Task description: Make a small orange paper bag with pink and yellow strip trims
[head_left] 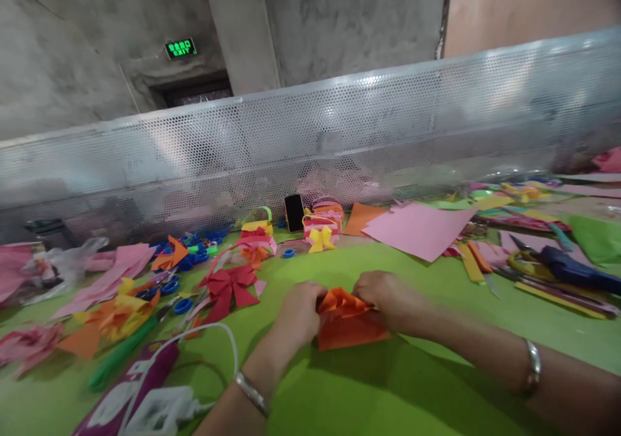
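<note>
Mid-fold, I'd say: orange paper [349, 329] sits centre of the green tabletop [339, 391].
Fingers [313, 297] of left hand [298, 313] and right hand [388, 297] are pinched tight on its creased top edge; lower half looks flat, unfolded. A made-up red bow [227, 287] lies to the left.

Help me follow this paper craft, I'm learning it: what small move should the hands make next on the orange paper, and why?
Probably press the raised folds flat. The left hand and right hand both pinch the top of the orange paper, which is bunched there, while its lower part lies flat on the green table.
</note>
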`<control>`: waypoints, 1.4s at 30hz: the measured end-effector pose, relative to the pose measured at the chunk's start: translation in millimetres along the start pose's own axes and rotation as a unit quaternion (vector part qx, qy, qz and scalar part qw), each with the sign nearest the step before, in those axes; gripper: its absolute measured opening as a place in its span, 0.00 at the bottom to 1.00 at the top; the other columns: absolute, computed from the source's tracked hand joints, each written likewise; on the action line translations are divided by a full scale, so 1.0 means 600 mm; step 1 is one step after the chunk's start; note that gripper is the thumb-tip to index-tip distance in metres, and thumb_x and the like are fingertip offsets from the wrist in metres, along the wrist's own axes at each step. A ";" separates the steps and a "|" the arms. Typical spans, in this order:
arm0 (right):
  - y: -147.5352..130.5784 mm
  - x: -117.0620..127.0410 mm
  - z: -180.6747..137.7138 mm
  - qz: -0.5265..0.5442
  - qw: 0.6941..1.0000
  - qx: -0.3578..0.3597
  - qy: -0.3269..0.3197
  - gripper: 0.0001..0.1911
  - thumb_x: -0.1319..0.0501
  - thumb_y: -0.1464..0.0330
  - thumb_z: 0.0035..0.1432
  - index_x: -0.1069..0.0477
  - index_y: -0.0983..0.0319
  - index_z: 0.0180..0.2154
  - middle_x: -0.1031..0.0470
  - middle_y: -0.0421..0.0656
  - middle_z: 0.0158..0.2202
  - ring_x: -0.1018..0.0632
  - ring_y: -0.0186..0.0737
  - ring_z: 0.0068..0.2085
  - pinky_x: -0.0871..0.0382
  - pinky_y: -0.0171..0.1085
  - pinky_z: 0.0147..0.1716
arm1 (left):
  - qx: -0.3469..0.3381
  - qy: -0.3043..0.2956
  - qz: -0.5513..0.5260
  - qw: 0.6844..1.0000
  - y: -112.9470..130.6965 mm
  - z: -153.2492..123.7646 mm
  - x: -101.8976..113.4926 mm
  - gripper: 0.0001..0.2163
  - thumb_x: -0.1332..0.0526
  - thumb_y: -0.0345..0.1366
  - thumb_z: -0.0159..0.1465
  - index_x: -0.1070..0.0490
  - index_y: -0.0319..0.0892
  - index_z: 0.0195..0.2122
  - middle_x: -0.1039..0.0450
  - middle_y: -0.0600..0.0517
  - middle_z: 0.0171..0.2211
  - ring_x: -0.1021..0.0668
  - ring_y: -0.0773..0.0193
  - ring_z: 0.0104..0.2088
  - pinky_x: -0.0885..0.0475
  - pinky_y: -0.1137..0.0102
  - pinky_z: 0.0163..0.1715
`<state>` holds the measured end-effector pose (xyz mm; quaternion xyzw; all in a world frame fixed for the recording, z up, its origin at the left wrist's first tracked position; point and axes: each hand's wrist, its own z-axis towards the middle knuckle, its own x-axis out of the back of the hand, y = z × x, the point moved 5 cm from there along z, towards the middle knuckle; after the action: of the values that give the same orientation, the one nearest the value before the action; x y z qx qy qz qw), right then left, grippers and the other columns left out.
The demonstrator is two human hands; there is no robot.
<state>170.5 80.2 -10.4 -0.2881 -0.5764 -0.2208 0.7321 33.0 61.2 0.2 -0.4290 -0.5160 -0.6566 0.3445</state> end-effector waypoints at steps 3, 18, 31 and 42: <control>0.006 -0.004 0.003 -0.022 1.000 -0.014 0.007 0.05 0.43 0.75 0.46 0.28 0.64 0.24 0.27 0.46 0.26 0.29 0.40 0.29 0.45 0.34 0.26 | -0.013 -0.005 0.014 1.000 -0.002 0.001 -0.002 0.02 0.39 0.29 0.48 0.29 0.41 0.21 0.36 0.54 0.21 0.37 0.67 0.24 0.48 0.72 0.24; 0.006 -0.016 -0.007 0.015 0.998 -0.043 0.033 0.04 0.44 0.77 0.43 0.33 0.64 0.24 0.30 0.46 0.28 0.31 0.38 0.29 0.45 0.33 0.26 | -0.012 -0.014 0.027 0.999 0.003 -0.005 -0.006 0.06 0.41 0.27 0.51 0.26 0.41 0.28 0.28 0.49 0.26 0.29 0.61 0.27 0.45 0.71 0.25; 0.030 -0.021 -0.005 0.078 0.992 -0.081 0.060 0.06 0.42 0.72 0.48 0.36 0.63 0.21 0.32 0.40 0.24 0.34 0.33 0.26 0.47 0.30 0.24 | 0.028 -0.019 0.025 0.999 -0.008 0.005 -0.009 0.02 0.38 0.30 0.51 0.27 0.41 0.26 0.29 0.53 0.24 0.31 0.66 0.25 0.44 0.73 0.23; 0.011 -0.008 -0.002 0.074 0.996 -0.051 0.029 0.03 0.41 0.75 0.46 0.31 0.63 0.23 0.29 0.42 0.27 0.31 0.34 0.28 0.43 0.29 0.25 | 0.006 -0.064 0.040 0.997 -0.005 0.002 -0.014 0.06 0.42 0.25 0.50 0.28 0.40 0.25 0.31 0.55 0.23 0.31 0.68 0.24 0.42 0.74 0.22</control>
<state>174.5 84.1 -16.6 -0.3604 -0.5205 -0.2031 0.7470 34.0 63.0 -8.5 -0.4888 -0.5231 -0.6103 0.3391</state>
